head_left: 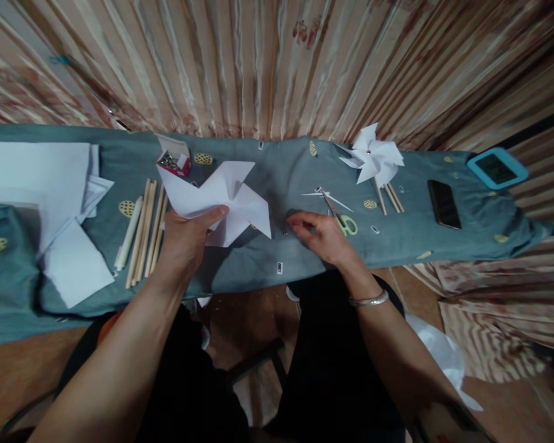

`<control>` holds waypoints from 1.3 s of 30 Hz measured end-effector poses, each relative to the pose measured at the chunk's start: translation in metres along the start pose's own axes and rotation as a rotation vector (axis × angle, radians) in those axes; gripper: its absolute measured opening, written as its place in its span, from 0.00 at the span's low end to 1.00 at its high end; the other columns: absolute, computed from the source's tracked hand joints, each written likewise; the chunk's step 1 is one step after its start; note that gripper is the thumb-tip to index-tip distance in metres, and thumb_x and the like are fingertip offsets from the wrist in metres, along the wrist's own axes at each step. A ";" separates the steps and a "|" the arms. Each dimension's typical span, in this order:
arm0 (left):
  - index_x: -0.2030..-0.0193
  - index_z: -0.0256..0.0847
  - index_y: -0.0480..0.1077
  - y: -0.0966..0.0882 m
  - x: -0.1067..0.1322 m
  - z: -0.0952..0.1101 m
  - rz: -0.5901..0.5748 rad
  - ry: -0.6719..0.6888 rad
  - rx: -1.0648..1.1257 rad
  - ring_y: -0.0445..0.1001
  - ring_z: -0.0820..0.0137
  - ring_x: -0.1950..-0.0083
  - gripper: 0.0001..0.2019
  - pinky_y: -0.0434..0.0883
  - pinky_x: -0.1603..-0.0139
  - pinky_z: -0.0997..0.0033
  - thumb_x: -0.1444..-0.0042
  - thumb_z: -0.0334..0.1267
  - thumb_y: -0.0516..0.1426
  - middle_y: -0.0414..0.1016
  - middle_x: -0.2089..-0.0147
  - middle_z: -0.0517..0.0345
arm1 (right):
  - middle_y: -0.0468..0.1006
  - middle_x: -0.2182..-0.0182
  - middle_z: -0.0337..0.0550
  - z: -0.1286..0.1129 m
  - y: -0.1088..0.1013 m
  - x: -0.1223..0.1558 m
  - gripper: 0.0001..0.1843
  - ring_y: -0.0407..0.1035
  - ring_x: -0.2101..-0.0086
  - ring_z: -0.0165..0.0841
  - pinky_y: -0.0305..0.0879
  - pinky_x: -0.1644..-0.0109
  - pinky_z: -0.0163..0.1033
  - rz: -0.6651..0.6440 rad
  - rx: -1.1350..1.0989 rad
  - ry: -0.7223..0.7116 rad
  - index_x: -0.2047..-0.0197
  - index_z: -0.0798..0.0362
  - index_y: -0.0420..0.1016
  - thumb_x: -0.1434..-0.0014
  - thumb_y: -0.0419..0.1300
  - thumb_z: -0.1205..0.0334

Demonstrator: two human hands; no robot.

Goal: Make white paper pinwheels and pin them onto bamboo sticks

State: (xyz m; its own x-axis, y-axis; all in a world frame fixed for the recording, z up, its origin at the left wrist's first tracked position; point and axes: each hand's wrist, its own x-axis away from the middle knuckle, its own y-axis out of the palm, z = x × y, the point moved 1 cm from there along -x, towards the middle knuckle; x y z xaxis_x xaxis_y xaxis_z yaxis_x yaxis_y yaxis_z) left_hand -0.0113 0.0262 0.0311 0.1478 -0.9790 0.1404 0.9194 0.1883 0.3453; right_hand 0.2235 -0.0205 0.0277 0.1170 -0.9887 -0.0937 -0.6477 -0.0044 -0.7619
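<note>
My left hand (186, 239) is closed on a white paper pinwheel (247, 206), its thumb pressing the folded tips near the middle and its fingers hidden underneath. To the right, my right hand (321, 235) is low over the cloth with its fingers curled and fingertips together. Whether anything is between those fingertips I cannot make out. A tiny dark, shiny piece (285, 233) lies beside them. Just beyond this hand are green-handled scissors (348, 225) and thin white paper strips (339, 200). Behind the pinwheel stands a small open box (183, 165) of metal pins.
On the left lie white paper sheets (78, 264), several wooden sticks (143, 237) and a white pen-like tube (129, 234). Toward the right are another pinwheel (373, 154) on sticks, a phone (444, 204) and a blue-framed device (498, 168). A curtain (240, 67) hangs behind the cloth-covered table (253, 271).
</note>
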 end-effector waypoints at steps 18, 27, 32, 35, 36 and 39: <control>0.63 0.38 0.77 0.000 0.001 -0.001 -0.008 0.002 0.008 0.78 0.65 0.62 0.22 0.73 0.63 0.68 0.71 0.31 0.70 0.82 0.64 0.56 | 0.82 0.63 0.45 -0.012 0.007 -0.006 0.06 0.75 0.61 0.36 0.65 0.56 0.37 -0.149 0.159 0.012 0.63 0.54 0.80 0.42 0.62 0.70; 0.61 0.39 0.77 -0.001 0.001 -0.004 -0.039 0.019 0.015 0.77 0.66 0.62 0.21 0.73 0.60 0.65 0.67 0.28 0.70 0.82 0.63 0.59 | 0.80 0.63 0.44 -0.015 0.014 0.002 0.07 0.74 0.60 0.35 0.66 0.52 0.40 -0.149 0.039 -0.107 0.67 0.53 0.80 0.42 0.60 0.71; 0.61 0.38 0.76 -0.002 0.000 -0.005 -0.022 0.019 0.016 0.77 0.65 0.60 0.21 0.74 0.58 0.63 0.66 0.28 0.70 0.82 0.60 0.58 | 0.80 0.59 0.44 -0.010 0.008 0.004 0.07 0.74 0.56 0.36 0.66 0.48 0.43 -0.152 -0.036 -0.097 0.65 0.51 0.80 0.44 0.62 0.72; 0.65 0.38 0.76 -0.001 0.001 -0.004 -0.028 0.019 0.017 0.77 0.65 0.60 0.17 0.74 0.56 0.63 0.66 0.28 0.69 0.82 0.62 0.60 | 0.81 0.60 0.44 -0.012 0.003 0.007 0.08 0.74 0.58 0.35 0.67 0.51 0.41 -0.119 -0.088 -0.072 0.60 0.52 0.79 0.42 0.61 0.71; 0.67 0.38 0.76 -0.001 0.002 -0.003 -0.030 0.020 0.020 0.77 0.65 0.59 0.16 0.74 0.55 0.63 0.67 0.27 0.69 0.82 0.64 0.60 | 0.81 0.61 0.44 -0.014 0.002 0.009 0.08 0.74 0.59 0.35 0.68 0.52 0.40 -0.100 -0.095 -0.071 0.60 0.53 0.79 0.42 0.61 0.71; 0.69 0.37 0.75 -0.001 0.003 -0.001 -0.019 0.018 0.026 0.77 0.65 0.59 0.15 0.73 0.55 0.62 0.67 0.27 0.69 0.81 0.66 0.60 | 0.81 0.64 0.44 -0.020 0.006 0.013 0.06 0.74 0.61 0.34 0.67 0.52 0.40 -0.092 -0.068 -0.126 0.62 0.54 0.79 0.41 0.61 0.70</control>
State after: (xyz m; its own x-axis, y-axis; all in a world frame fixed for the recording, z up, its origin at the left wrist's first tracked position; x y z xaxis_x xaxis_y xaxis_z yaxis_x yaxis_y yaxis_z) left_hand -0.0114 0.0233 0.0298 0.1367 -0.9837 0.1170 0.9123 0.1710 0.3720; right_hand 0.2065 -0.0368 0.0344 0.2686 -0.9571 -0.1085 -0.6787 -0.1082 -0.7264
